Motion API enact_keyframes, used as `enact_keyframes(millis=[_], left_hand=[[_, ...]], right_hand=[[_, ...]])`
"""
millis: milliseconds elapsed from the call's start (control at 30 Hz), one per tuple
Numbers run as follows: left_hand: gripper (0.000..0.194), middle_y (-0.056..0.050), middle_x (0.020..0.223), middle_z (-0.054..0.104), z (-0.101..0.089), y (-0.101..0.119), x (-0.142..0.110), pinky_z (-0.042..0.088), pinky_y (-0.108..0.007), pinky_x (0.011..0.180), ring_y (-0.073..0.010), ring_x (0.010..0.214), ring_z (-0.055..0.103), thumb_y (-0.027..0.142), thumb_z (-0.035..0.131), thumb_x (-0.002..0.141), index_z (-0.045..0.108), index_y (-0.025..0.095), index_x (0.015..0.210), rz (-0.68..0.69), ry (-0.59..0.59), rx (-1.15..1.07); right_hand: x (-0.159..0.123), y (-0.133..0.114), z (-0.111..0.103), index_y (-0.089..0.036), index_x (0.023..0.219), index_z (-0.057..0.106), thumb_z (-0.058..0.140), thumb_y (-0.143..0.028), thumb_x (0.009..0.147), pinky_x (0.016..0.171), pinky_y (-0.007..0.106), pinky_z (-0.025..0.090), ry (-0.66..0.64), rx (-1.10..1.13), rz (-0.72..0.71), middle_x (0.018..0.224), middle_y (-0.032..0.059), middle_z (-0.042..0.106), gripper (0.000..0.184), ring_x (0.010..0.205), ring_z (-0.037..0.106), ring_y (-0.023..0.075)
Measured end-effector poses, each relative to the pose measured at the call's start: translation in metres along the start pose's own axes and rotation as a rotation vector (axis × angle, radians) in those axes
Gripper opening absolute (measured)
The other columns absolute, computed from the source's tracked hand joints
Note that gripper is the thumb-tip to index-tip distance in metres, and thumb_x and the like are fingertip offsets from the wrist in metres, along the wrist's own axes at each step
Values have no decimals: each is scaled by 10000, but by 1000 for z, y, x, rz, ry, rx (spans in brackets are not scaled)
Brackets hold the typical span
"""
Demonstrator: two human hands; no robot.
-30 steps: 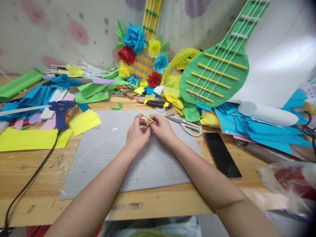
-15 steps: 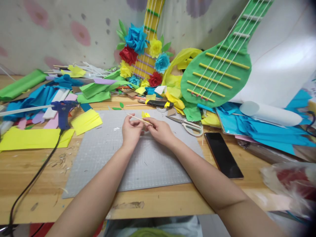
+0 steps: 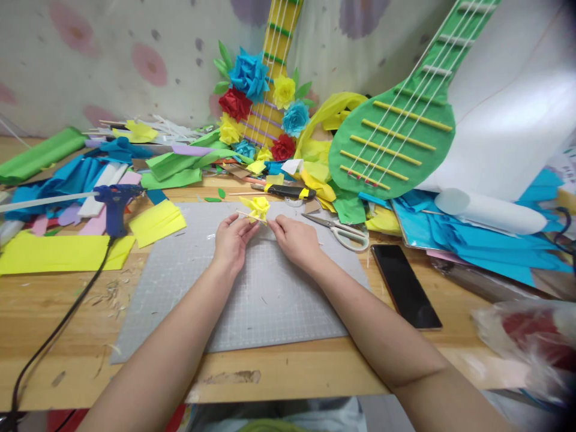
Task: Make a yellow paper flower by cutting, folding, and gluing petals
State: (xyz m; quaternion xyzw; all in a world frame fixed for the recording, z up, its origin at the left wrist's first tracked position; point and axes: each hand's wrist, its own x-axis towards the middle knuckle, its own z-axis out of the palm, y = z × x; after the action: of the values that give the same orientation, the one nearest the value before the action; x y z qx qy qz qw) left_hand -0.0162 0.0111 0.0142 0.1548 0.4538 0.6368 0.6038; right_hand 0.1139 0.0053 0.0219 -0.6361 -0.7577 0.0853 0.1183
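Both my hands work over a grey cutting mat (image 3: 189, 282) in the middle of the wooden table. My left hand (image 3: 230, 240) and my right hand (image 3: 294, 240) pinch a thin wooden stick between them. A small yellow paper flower (image 3: 257, 207) sits on that stick, just above my fingertips. The fingers of both hands are closed on the stick.
A blue glue gun (image 3: 114, 201) with a black cord stands left of the mat, beside yellow paper (image 3: 58, 252). Scissors (image 3: 342, 231), a utility knife (image 3: 285, 191) and a black phone (image 3: 402, 285) lie to the right. Paper guitars (image 3: 391, 144) and flowers (image 3: 249, 75) lean against the back wall.
My hands have drawn a little apart along the stick and shifted up the mat. The yellow paper has opened out into a fuller flower shape.
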Motion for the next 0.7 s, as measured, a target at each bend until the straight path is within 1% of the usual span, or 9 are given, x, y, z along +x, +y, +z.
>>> enact_keyframes(millis=[100,200,300,433,533,700], left_hand=[[260,-31,681,621,-3,3,2,517,-282,720,-144,683,641,-2,542,631,448,145,824,-64,-25,-46],[263,-39,732,636,-6,6,4,512,-303,752,-153,738,644,-6,544,645,464,144,845,-125,-61,-50],[273,-35,759,642,-8,6,6,498,-277,786,-124,749,635,-20,547,644,484,141,855,-148,-86,-58],[307,-14,723,630,-9,5,8,489,-241,801,-89,696,621,-69,528,622,509,130,855,-104,-90,-56],[356,-7,719,631,-10,4,9,498,-246,786,-90,673,620,-68,544,620,523,130,915,-43,-114,-7],[423,-18,708,634,-12,2,10,502,-266,780,-99,661,625,-57,591,603,529,119,982,7,-121,40]], right_hand=[[2,3,-1,-214,890,580,250,-468,911,557,245,250,-20,0,17,839,41,672,417,742,590,156],[4,7,0,-213,898,585,246,-482,908,558,244,247,-26,-5,31,834,43,672,433,727,583,157],[5,11,1,-214,897,592,251,-488,904,553,245,236,-14,-9,38,824,43,672,438,702,571,152],[6,13,1,-214,871,603,271,-488,899,550,243,229,-24,12,1,810,35,670,431,698,562,144],[6,14,1,-216,856,611,276,-501,893,550,239,232,-38,31,-31,805,30,669,441,705,562,145],[8,16,2,-214,858,620,273,-505,891,559,237,253,-44,49,-17,802,35,665,454,706,560,148]])
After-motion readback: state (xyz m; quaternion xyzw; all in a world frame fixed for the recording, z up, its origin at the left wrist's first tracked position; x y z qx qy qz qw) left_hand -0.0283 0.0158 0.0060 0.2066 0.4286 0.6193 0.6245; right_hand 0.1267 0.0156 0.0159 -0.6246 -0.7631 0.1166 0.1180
